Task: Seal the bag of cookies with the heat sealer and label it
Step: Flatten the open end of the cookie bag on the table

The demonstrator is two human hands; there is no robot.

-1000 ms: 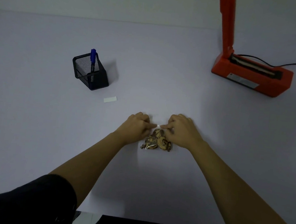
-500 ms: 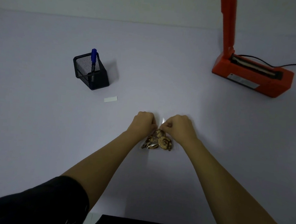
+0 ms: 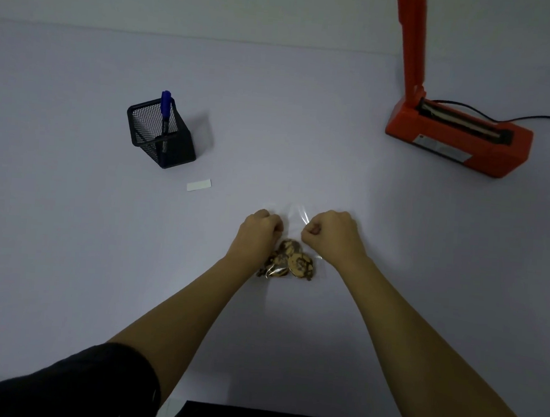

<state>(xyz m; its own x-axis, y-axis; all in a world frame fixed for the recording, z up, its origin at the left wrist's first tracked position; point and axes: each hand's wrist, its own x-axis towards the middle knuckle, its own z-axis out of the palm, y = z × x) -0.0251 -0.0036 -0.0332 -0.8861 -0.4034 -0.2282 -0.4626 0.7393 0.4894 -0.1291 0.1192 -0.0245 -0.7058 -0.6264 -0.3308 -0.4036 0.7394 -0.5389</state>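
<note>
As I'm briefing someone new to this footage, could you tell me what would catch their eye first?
Probably the orange heat sealer at the far right, its arm raised upright, bright against the pale table. Next, at centre, the left hand and right hand grip the clear top of the bag of cookies. A black mesh pen holder stands far left.

Dim light, plain wall [image 3: 184, 0] behind pale table [image 3: 69, 242]
</note>
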